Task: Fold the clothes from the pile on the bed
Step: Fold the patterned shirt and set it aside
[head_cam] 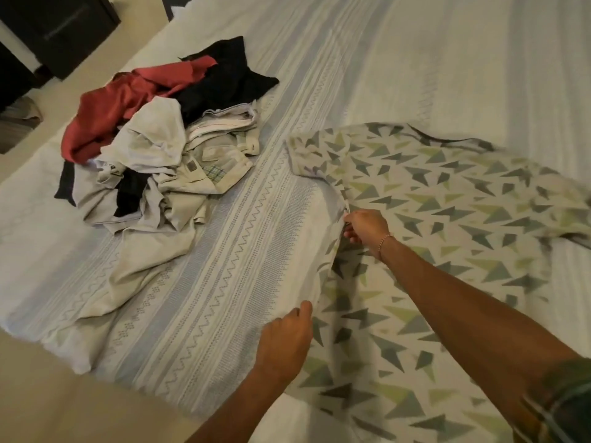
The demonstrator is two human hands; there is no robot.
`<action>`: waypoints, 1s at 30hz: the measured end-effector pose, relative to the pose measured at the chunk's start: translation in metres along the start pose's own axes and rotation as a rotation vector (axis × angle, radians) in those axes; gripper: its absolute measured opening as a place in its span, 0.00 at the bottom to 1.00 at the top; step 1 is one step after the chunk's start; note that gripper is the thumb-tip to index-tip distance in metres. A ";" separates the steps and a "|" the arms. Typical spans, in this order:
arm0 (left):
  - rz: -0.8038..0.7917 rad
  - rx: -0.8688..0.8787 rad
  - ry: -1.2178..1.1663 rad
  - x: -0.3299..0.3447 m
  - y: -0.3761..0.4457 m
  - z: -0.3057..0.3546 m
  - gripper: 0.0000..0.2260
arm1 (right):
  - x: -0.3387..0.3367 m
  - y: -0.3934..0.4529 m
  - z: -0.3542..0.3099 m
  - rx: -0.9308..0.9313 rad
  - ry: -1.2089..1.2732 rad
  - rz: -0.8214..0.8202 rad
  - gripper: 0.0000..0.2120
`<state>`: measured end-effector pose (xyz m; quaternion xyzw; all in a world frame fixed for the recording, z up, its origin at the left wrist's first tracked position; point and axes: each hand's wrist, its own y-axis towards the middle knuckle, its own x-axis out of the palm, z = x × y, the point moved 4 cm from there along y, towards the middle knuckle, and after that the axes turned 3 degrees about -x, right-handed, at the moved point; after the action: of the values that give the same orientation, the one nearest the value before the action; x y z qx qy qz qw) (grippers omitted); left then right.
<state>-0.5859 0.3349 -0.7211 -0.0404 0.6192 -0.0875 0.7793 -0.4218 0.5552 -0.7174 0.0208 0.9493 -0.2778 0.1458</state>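
A patterned shirt (447, 219), pale with grey and green triangles, is spread flat across the right part of the bed (415, 59). Its neck opening is turned toward the far side, and one short sleeve is stretched out toward the pile.

The left side edge of the shirt is held at two places. The right hand (366, 227) is reached forward, and the edge just below the sleeve is pinched between its curled fingers and thumb. A beaded bracelet (383, 241) is worn on that wrist. The left hand (286, 340) is placed nearer, lower along the same edge; its fingers are curled over the cloth, and the fabric there is gripped and slightly lifted into a fold.

The pile of clothes (160, 148) is heaped on the left part of the bed, well apart from the shirt. In it a red garment (118, 113), a black garment (227, 81) and several white and beige pieces are tangled together, with one beige piece trailing toward the near edge of the bed.

The bed is covered by a pale striped sheet with zigzag bands. Dark furniture (57, 27) is seen beyond the far left corner.
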 end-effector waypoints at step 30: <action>-0.386 -0.113 -0.101 0.066 -0.023 0.164 0.18 | -0.143 -0.010 0.107 -0.272 -0.654 0.290 0.11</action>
<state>-0.4142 0.2926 -0.7428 -0.2064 0.5640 -0.1980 0.7747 -0.2581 0.4959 -0.7575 0.0457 0.8681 -0.1180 0.4800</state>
